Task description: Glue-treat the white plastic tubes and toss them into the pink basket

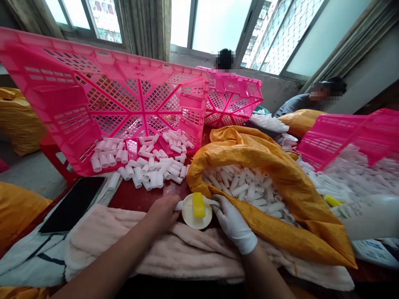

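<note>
Our bare left hand (162,214) and white-gloved right hand (233,222) meet over a round white plastic disc (196,220) topped by a yellow block (198,204), just above a pale towel (156,249) on the red tabletop (131,199). Our left fingers (168,201) curl closely around a white stem (179,205) at the disc's left side, while our gloved fingers (218,202) close narrowly on its right side. Just beyond our right hand, an orange woven sack (274,191) gapes around a heap of white plastic tubes (240,189). More tubes (149,174) lie loose against a tilted pink plastic crate (140,99), and a black phone (73,204) rests left of the towel.
</note>
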Demonstrator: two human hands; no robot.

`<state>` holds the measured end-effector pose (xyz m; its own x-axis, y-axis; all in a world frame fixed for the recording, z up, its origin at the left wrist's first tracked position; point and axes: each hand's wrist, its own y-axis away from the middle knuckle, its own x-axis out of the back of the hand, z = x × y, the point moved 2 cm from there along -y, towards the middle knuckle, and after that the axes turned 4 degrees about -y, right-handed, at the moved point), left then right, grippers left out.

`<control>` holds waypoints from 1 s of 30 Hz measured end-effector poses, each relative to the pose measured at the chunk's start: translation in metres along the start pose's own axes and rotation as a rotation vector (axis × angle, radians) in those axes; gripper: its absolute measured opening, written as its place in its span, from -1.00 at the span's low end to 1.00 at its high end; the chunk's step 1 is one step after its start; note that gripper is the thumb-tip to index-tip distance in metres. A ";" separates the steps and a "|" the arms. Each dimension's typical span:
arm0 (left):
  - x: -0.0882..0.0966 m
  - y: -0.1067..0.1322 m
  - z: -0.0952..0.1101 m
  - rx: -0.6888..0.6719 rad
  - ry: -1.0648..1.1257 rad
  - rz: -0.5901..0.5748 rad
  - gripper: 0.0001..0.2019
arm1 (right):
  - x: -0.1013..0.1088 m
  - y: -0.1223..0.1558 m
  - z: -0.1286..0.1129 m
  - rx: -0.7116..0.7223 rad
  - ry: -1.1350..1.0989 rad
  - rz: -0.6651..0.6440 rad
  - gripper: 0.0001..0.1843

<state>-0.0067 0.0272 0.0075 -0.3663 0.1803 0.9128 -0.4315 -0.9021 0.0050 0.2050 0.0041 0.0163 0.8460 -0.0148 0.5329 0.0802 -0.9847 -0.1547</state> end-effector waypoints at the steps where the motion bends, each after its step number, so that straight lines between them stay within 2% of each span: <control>1: -0.001 0.000 0.000 -0.004 -0.019 -0.015 -0.95 | 0.001 0.001 0.005 0.013 -0.007 0.021 -0.73; 6: 0.000 -0.001 0.002 -0.010 -0.037 -0.047 -0.93 | 0.003 -0.001 0.017 0.087 -0.126 0.134 -0.68; 13: 0.002 -0.002 0.003 0.008 -0.080 -0.056 -0.93 | -0.011 -0.023 0.003 0.153 -0.143 0.007 -0.71; 18: 0.001 -0.002 0.004 0.006 -0.112 -0.063 -0.93 | -0.020 -0.026 0.004 0.239 -0.126 -0.001 -0.71; 23: 0.001 -0.002 0.004 -0.010 -0.124 -0.060 -0.94 | -0.018 -0.025 0.008 0.173 -0.070 0.016 -0.74; 28: 0.003 -0.001 0.004 0.014 -0.116 -0.078 -0.94 | -0.017 -0.025 0.005 0.307 -0.012 -0.007 -0.80; 30: 0.003 -0.001 0.004 0.009 -0.112 -0.076 -0.94 | -0.017 -0.024 0.006 0.303 0.015 0.004 -0.76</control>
<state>-0.0044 0.0275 0.0120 -0.2385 0.2035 0.9496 -0.4468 -0.8911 0.0787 0.1920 0.0288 0.0054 0.8388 -0.0231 0.5440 0.2327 -0.8881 -0.3965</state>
